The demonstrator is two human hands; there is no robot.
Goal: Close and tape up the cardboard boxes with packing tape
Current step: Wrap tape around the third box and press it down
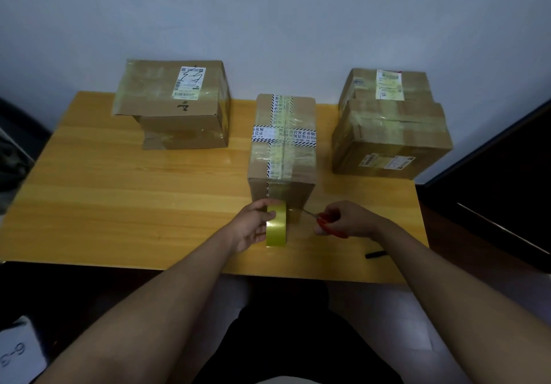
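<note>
Tape (276,228) at frame centre stays taut if our left hand (252,228) grips the roll while our right hand (343,219), fingers curled round scissors (323,222), snips beside the box (283,157).

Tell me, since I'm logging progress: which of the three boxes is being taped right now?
The middle box, with black-and-white striped tape; the left hand holds the tape roll against its front.
</note>
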